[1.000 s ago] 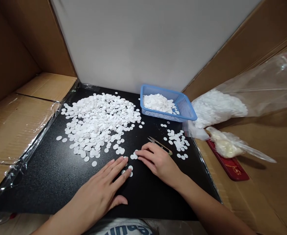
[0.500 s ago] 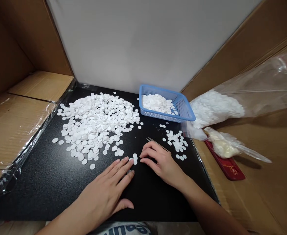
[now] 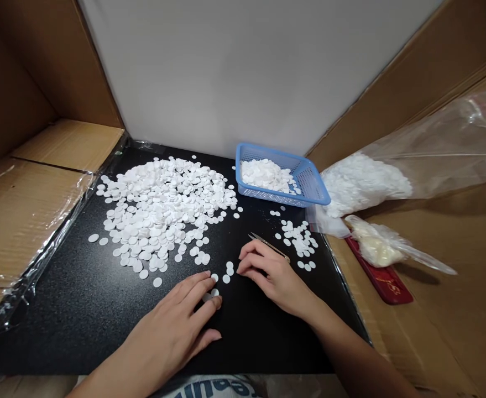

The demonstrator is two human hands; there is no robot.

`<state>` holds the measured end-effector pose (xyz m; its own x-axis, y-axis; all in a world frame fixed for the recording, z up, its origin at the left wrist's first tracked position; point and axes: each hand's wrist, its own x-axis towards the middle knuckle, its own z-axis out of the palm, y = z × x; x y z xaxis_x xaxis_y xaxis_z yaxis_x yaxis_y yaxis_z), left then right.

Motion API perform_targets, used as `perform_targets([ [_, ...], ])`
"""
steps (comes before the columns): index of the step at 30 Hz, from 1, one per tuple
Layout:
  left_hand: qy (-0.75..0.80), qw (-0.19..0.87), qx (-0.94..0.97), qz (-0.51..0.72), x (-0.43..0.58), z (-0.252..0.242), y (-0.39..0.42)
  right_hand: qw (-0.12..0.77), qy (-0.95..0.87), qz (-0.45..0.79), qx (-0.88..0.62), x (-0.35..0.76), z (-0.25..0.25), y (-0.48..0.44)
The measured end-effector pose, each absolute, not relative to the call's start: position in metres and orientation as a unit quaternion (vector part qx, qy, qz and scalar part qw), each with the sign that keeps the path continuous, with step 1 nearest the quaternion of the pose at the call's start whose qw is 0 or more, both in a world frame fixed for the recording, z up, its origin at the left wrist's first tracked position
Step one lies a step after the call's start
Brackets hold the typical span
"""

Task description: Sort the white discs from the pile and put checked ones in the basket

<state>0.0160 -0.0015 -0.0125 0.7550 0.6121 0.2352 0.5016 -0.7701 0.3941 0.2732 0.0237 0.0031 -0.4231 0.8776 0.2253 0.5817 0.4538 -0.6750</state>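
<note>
Left hand (image 3: 174, 319) edged left, baring discs (image 3: 226, 279) | grip spread | right hand (image 3: 271, 275): can't tell | red item (image 3: 386, 283): print illegible

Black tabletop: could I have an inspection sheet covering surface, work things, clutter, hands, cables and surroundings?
Surface: black tabletop, clear plastic along its left edge.
Job's things: large pile of white discs; smaller cluster at right; more in the blue basket.
Clutter: metal snips, partly hidden behind the right hand.
Hands: left hand palm down by a few discs; right hand near loose discs, grip unclear.
Cables: nothing seen.
Surroundings: cardboard both sides, pale wall behind.
</note>
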Motion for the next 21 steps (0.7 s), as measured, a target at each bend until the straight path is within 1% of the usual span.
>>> perform_targets([
  [6,0.315,0.180,0.914,0.184,0.013,-0.010,-0.001,0.264,-0.831,0.220,-0.437,0.265,-0.005,0.024],
  [10,0.300,0.171,0.921,0.178,0.012,-0.009,-0.001,0.293,-0.815,0.253,-0.431,0.261,-0.006,0.024],
  [13,0.301,0.182,0.920,0.174,0.011,-0.008,-0.001,0.316,-0.775,0.265,-0.479,0.265,-0.002,0.027],
  [16,0.318,0.214,0.906,0.182,0.008,-0.006,-0.002,0.305,-0.759,0.268,-0.510,0.269,0.001,0.029],
  [21,0.360,0.252,0.879,0.187,-0.002,-0.003,-0.008,0.287,-0.769,0.307,-0.482,0.262,0.005,0.028],
])
